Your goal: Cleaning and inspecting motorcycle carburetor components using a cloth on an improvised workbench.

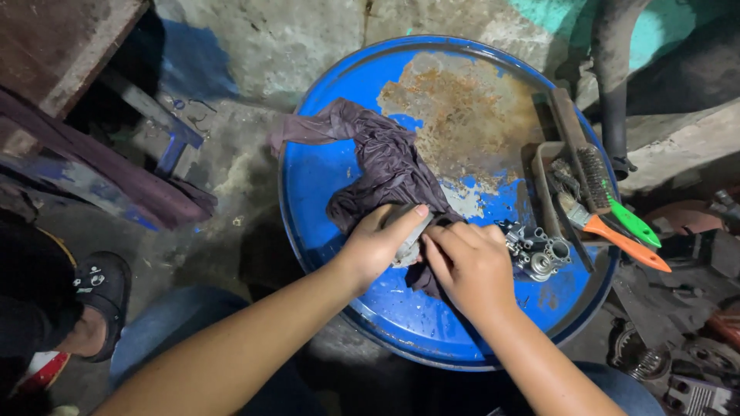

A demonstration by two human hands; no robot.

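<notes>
Blue drum lid (331, 192), rust-patched at the far side, served as worktop. Dark purple rag (389, 166) lay crumpled across its middle, one end trailing off the left edge. Metal tray (539, 166) at the right rim held a wire brush (590, 173) and two brushes with green (632, 222) and orange (628, 245) handles. Left hand (378, 246) gripped a small grey metal part (408, 235) through the rag's near end, fingers wrapped around it. Right hand (472, 266) pressed alongside, its grip pinching the cloth against the same part. Silver carburettor body (539, 254) sat just right of the right hand, on the lid.
</notes>
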